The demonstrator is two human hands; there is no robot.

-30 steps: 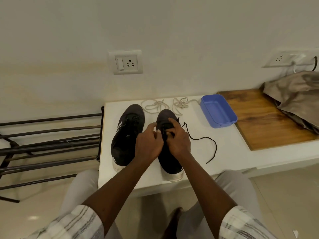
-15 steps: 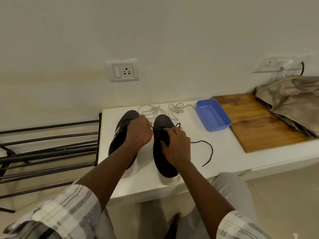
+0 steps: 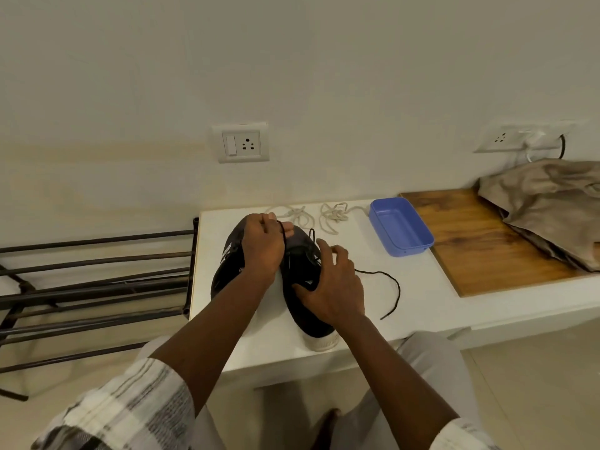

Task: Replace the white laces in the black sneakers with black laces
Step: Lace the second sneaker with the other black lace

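Two black sneakers stand side by side on the white table (image 3: 422,306). The left sneaker (image 3: 227,271) is partly hidden behind my left hand (image 3: 263,245). My left hand pinches one end of the black lace (image 3: 389,287) above the toe of the right sneaker (image 3: 305,306). My right hand (image 3: 334,287) rests on the right sneaker with its thumb against the tongue and its fingers spread. The lace's other end trails loose on the table to the right. Two white laces (image 3: 331,216) lie bunched behind the shoes.
A blue plastic tray (image 3: 401,227) stands right of the laces, next to a wooden board (image 3: 480,248) with a beige cloth (image 3: 548,203) on it. A dark metal rack (image 3: 97,287) is left of the table. Wall sockets (image 3: 242,142) sit above.
My left hand has drawn the black lace end up and away from the shoe. My right hand has let go of the eyelet area and spread its fingers over the sneaker.
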